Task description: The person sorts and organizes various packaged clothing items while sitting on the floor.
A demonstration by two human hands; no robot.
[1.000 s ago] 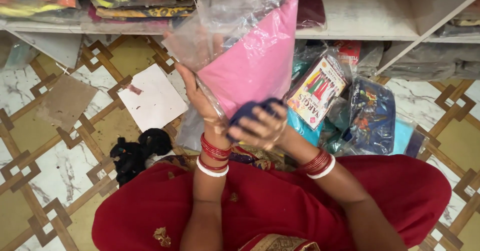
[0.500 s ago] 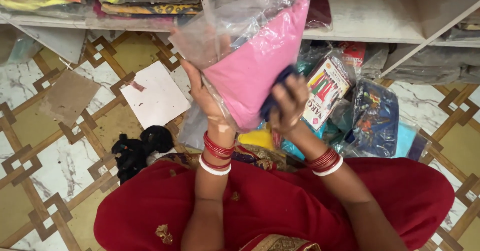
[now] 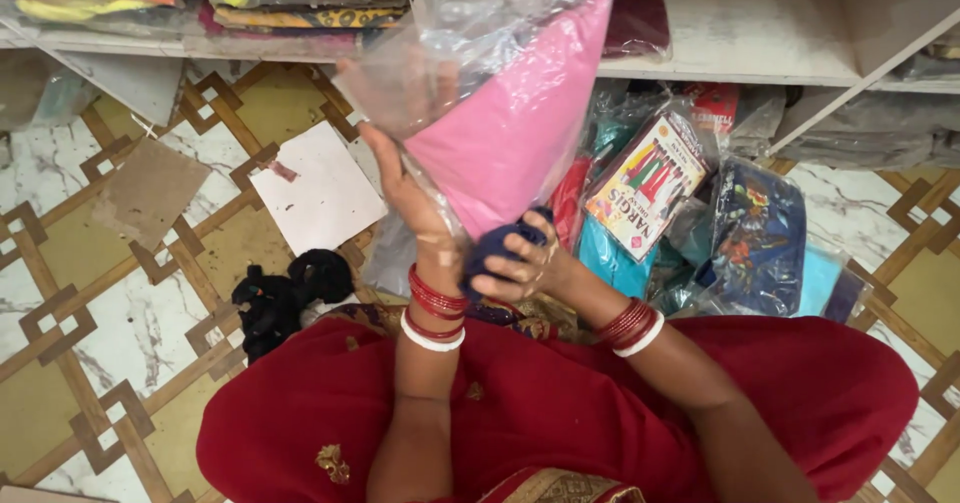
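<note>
Left hand (image 3: 415,198) grips a clear bag (image 3: 470,53) holding pink cloth (image 3: 510,133), raised before the far shelf (image 3: 740,33). Right hand (image 3: 525,268) clasps a dark blue cloth (image 3: 490,253) at the bag's near end, above the red lap (image 3: 560,403).

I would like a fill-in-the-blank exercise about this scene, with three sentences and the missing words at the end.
1. The left hand holds up a clear bag with ____ cloth inside.
2. The right hand grips a dark ____ cloth at the bag's lower end.
3. Both wrists wear red and ____ bangles.

Missing words: pink; blue; white
</note>
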